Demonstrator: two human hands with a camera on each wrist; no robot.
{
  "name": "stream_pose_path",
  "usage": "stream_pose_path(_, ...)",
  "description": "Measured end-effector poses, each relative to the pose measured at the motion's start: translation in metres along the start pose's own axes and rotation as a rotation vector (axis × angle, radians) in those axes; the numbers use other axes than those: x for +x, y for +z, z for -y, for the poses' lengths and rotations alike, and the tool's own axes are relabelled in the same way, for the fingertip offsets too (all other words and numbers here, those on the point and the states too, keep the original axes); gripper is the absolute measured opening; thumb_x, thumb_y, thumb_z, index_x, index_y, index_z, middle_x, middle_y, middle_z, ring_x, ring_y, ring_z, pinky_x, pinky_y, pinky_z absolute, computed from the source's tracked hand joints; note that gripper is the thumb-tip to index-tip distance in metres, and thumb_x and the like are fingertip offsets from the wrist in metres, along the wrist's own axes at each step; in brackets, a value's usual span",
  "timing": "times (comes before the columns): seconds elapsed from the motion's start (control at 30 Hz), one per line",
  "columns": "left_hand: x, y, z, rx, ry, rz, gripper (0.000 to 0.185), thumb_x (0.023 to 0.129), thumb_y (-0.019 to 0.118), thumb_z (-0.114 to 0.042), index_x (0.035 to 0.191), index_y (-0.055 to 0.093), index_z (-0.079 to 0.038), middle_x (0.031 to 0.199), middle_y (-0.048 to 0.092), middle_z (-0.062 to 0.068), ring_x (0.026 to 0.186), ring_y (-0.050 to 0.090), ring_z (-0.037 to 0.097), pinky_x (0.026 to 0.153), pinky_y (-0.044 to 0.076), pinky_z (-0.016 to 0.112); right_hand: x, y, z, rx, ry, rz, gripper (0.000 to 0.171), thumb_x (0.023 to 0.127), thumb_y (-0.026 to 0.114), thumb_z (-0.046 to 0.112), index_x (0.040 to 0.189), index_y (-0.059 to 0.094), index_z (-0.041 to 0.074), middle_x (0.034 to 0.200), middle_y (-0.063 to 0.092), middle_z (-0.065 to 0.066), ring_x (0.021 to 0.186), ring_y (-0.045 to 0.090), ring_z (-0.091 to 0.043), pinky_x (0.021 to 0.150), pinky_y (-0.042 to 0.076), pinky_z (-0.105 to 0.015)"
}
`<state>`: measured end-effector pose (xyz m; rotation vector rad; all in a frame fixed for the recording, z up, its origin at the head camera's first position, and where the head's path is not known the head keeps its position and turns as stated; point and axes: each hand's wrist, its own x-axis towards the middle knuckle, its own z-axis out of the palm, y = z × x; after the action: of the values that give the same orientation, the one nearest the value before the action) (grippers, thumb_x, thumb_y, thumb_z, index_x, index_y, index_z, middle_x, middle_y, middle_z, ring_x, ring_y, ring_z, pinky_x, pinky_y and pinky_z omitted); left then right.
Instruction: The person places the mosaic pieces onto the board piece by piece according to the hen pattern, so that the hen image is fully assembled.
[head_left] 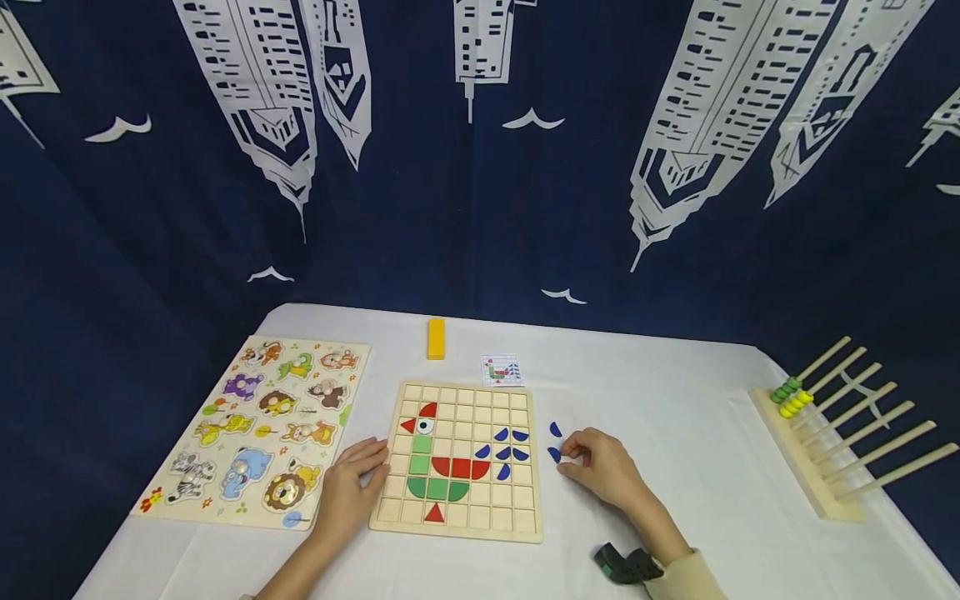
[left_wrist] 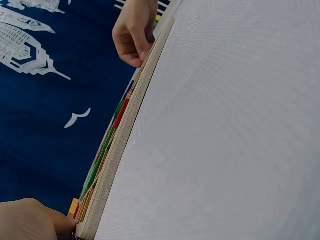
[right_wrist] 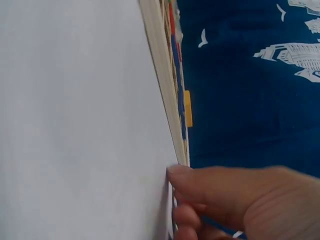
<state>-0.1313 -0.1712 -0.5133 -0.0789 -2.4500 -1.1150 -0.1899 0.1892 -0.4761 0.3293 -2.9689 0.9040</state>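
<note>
A square wooden grid board (head_left: 498, 521) holds red, green and blue shapes laid as a bird, with a round eye tile (head_left: 424, 426). My left hand (head_left: 352, 487) rests at the board's left edge, fingers and thumb tip touching it. To the right of the board, my right hand (head_left: 603, 467) has curled fingers, thumb and fingertips right at a blue curved piece (head_left: 554, 455) on the cloth; I cannot tell if they pinch it. Another blue piece (head_left: 555, 429) lies just above. In the right wrist view, the thumb (right_wrist: 182, 175) is down beside the board's edge (right_wrist: 167, 95).
A small pattern card (head_left: 502, 370) lies behind the board, and a yellow block (head_left: 436, 339) farther back. An animal puzzle board (head_left: 262, 433) is at left. A bead rack with upright pegs (head_left: 806, 467) stands at right. A dark strap-like object (head_left: 626, 565) is by the right wrist.
</note>
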Motion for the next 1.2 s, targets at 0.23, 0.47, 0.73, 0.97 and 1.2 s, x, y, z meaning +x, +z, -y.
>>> stream_pose_path(0.23, 0.001, -0.002, -0.002, -0.001, -0.016, 0.013, 0.027, 0.077, 0.075, 0.004, 0.103, 0.072, 0.008, 0.114, 0.072, 0.014, 0.116, 0.063, 0.034, 0.102, 0.045, 0.05, 0.002, 0.001, 0.002, 0.058, -0.164, 0.04, 0.032, 0.077, 0.068, -0.008, 0.102, 0.071, 0.011, 0.084, 0.06, 0.003, 0.068, 0.044, -0.005, 0.057, 0.039, -0.018)
stream_pose_path(0.47, 0.0, -0.002, -0.002, -0.001, -0.028, 0.019, 0.027, 0.078, 0.075, 0.004, 0.104, 0.071, 0.008, 0.115, 0.072, 0.014, 0.117, 0.062, 0.034, 0.103, 0.044, 0.05, 0.003, 0.004, 0.002, 0.041, -0.179, 0.04, 0.022, 0.081, 0.073, -0.001, 0.097, 0.072, 0.013, 0.085, 0.058, 0.004, 0.066, 0.042, -0.003, 0.056, 0.038, -0.018)
stream_pose_path(0.73, -0.001, -0.001, -0.002, -0.001, -0.022, 0.014, 0.027, 0.078, 0.075, 0.004, 0.104, 0.071, 0.008, 0.115, 0.072, 0.014, 0.117, 0.063, 0.034, 0.102, 0.044, 0.049, -0.001, 0.006, 0.007, 0.018, -0.165, 0.048, 0.017, 0.08, 0.077, 0.008, 0.094, 0.072, 0.016, 0.086, 0.058, 0.007, 0.065, 0.043, -0.005, 0.055, 0.038, -0.018)
stream_pose_path(0.97, -0.001, -0.001, -0.002, -0.004, -0.021, 0.015, 0.026, 0.078, 0.075, 0.003, 0.104, 0.071, 0.007, 0.115, 0.072, 0.014, 0.117, 0.062, 0.034, 0.102, 0.045, 0.05, -0.002, 0.009, 0.009, 0.015, -0.152, 0.0, 0.012, 0.08, 0.078, 0.009, 0.088, 0.07, 0.015, 0.08, 0.058, 0.008, 0.064, 0.042, -0.002, 0.054, 0.037, -0.018)
stream_pose_path(1.2, -0.001, 0.0, -0.001, 0.005, -0.014, 0.002, 0.026, 0.077, 0.076, 0.003, 0.103, 0.072, 0.007, 0.114, 0.072, 0.014, 0.116, 0.063, 0.034, 0.101, 0.045, 0.047, -0.009, 0.016, 0.028, 0.126, -0.223, 0.024, 0.012, 0.079, 0.079, 0.013, 0.086, 0.07, 0.012, 0.075, 0.057, 0.011, 0.059, 0.042, 0.0, 0.05, 0.038, -0.017)
